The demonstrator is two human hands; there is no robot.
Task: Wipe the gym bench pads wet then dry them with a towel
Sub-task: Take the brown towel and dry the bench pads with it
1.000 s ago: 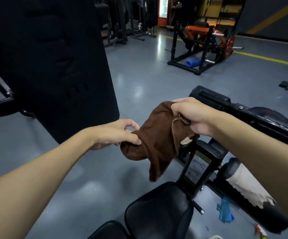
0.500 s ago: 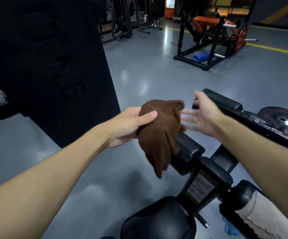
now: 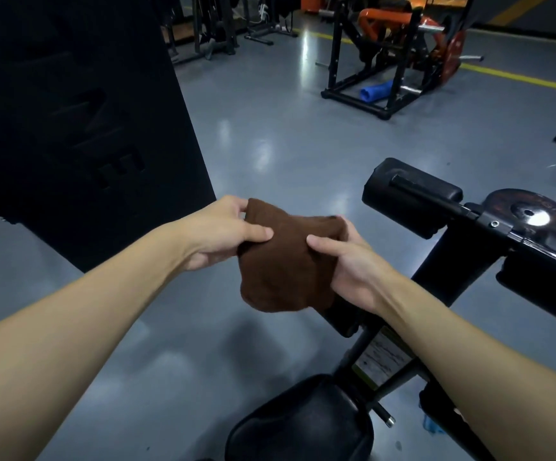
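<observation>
Both hands are close together: left hand [image 3: 223, 236] & right hand [image 3: 348, 271] each grip a brown towel [image 3: 283, 264], held in the air at mid-frame. Left thumb lies across the towel's top face w/ fingers curled behind its upper left edge. Right thumb presses the top face from the other side; its fingers are hidden under the cloth. Towel is bunched into a thick wad, lower end sagging below the hands; can't tell if it touches any pad. Nearest the camera, at the bottom edge, sits a black seat pad [image 3: 303, 424] w/ a shiny cover, below & a bit right of the towel. A black post [image 3: 436, 274] rises beside it, w/ a label sticker [image 3: 383, 357] too blurred to read. A small black pad [image 3: 343, 322] sits just under the towel, partly hidden by the right wrist. Further right is a black roller pad [image 3: 413, 191] on a bar, then a weight plate [image 3: 529, 214] catching glare. On the left stands a big dark panel [image 3: 70, 128], detail lost in shadow. Grey floor [image 3: 270, 144] runs back to an orange-and-black machine [image 3: 393, 44] w/ a blue roll [image 3: 376, 89] lying inside its base frame, & a yellow floor line [image 3: 516, 74] beyond.
</observation>
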